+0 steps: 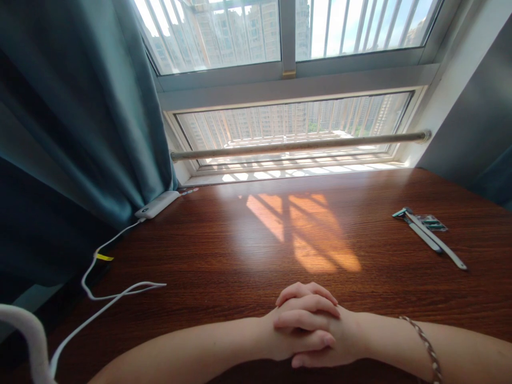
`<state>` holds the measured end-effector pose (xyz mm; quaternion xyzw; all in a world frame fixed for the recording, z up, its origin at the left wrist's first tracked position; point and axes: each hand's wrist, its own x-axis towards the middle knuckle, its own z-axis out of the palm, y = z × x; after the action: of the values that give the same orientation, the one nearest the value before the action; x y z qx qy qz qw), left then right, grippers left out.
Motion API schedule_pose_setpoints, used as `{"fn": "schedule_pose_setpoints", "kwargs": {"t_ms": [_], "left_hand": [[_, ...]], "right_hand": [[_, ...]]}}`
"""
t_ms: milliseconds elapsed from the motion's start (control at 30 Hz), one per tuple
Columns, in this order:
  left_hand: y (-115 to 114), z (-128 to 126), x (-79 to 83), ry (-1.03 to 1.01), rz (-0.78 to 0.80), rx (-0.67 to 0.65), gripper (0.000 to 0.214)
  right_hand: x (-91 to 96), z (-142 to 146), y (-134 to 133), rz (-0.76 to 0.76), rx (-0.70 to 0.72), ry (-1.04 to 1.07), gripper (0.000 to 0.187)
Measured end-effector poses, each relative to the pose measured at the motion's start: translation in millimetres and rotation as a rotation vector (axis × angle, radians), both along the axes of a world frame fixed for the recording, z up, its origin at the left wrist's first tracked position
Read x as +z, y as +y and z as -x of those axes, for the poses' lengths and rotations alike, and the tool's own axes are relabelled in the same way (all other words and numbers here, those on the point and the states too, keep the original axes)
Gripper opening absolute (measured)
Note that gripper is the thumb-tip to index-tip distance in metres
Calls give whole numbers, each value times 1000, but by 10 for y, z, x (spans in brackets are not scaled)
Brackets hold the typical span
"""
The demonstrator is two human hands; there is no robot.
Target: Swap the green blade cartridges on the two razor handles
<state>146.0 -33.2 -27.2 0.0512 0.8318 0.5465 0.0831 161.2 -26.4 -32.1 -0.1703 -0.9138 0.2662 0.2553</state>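
Note:
My left hand [282, 336] and my right hand [347, 336] are clasped together, low in the view, with their fingers interlaced. Both rest at the near side of the brown wooden table [208, 256]. Fingers of the left hand lie across the right one, and no object shows between them. A braided bracelet [427, 344] circles my right wrist. Farther off to the right, apart from both hands, lie a razor [432, 237] with a slim light handle, a second slim handle [424, 237] alongside it, and a small clear pack [432, 222].
A white device [158, 205] with a white cable [108, 296] lies by the blue curtain [80, 106] at the left. A pale curved tube [26, 333] stands at the lower left corner. Behind the table, a rail [300, 145] crosses the window; sunlight patches the tabletop.

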Motion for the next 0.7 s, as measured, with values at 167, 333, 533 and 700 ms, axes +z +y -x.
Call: {"fn": "schedule_pose_setpoints", "kwargs": {"t_ms": [167, 333, 533, 700], "left_hand": [[28, 4, 2, -10, 2, 62, 21], [80, -42, 34, -9, -12, 215, 27], [101, -27, 69, -20, -37, 318, 23], [10, 26, 13, -25, 10, 20, 18]], "right_hand": [[8, -2, 1, -1, -4, -1, 52], [14, 0, 5, -5, -5, 11, 52], [-3, -1, -3, -18, -10, 27, 52], [-23, -1, -1, -21, -3, 35, 54]]}}
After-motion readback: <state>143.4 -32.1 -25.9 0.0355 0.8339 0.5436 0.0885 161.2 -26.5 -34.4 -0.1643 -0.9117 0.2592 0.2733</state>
